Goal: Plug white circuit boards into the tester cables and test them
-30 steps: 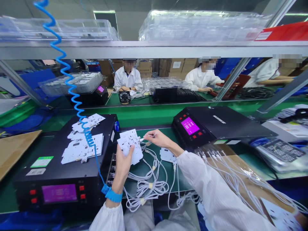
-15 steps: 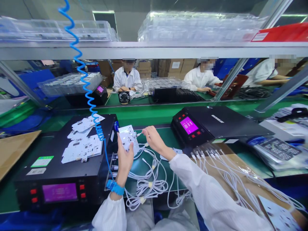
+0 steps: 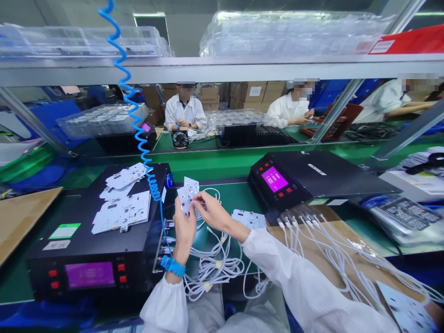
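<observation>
A white circuit board [image 3: 188, 192] is upright in my left hand [image 3: 185, 227], whose thumb and fingers grip its lower part. My right hand [image 3: 212, 210] is closed at the board's right edge, its fingertips touching it; whatever those fingers pinch is too small to name. White cables [image 3: 218, 263] lie coiled below my hands. Beyond my right wrist, more white boards [image 3: 249, 219] rest on the green mat. Several others [image 3: 125, 210] are piled on the black box [image 3: 83, 245] at left.
A second black box [image 3: 312, 173] with a lit screen stands at right, cables plugged into its front. The blue coiled hose [image 3: 133, 108] hangs left of my hands. A metal shelf [image 3: 222, 70] crosses overhead. Across the bench sit people in white coats [image 3: 185, 112].
My right hand has moved left and down against the board, and the cable end it held near the board's edge no longer shows. My left hand has turned the board slightly.
</observation>
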The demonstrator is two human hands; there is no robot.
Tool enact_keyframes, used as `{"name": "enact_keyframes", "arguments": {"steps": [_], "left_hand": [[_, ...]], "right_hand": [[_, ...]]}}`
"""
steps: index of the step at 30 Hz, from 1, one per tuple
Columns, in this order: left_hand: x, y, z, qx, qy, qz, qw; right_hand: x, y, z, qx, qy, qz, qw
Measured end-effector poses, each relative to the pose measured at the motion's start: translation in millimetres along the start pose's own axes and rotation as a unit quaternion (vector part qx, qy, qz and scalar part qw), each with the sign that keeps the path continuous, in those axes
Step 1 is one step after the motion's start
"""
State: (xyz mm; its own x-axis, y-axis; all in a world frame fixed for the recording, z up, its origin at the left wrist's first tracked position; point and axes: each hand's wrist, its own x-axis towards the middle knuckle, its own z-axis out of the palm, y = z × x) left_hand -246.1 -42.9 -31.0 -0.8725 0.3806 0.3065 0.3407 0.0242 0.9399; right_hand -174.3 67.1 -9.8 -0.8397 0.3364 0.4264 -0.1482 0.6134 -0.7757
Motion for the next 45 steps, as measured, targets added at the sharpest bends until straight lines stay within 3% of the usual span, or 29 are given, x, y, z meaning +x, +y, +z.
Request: {"name": "enact_keyframes", "arguments": {"steps": [6,17,29,36,45], "left_hand": [[-1.5,-0.5,1.9,-0.002,-0.015,0.013,1.000],[-4.9,-5.5,4.5,-0.026,-0.051,0.020,0.998],[-8.9,-4.1,8.9,-0.027,-0.059,0.045,0.997],[-6.4,-4.2,11.0,-0.048,-0.052,0.034,0.997],[-8.4,-8.4,13.5,-0.054,-0.046,0.024,0.997]], "right_hand": [[-4.4,-1.6,6.8,-0.006,0.039,-0.059,0.997],[-4.4,-3.7,3.6,-0.049,0.012,-0.094,0.994],[-7.4,-4.3,10.5,-0.079,0.034,-0.090,0.992],[-9.9,-2.5,2.6,-0.046,0.026,-0.066,0.996],[-12.7,-2.0,6.7,-0.103,0.030,-0.107,0.988]]}}
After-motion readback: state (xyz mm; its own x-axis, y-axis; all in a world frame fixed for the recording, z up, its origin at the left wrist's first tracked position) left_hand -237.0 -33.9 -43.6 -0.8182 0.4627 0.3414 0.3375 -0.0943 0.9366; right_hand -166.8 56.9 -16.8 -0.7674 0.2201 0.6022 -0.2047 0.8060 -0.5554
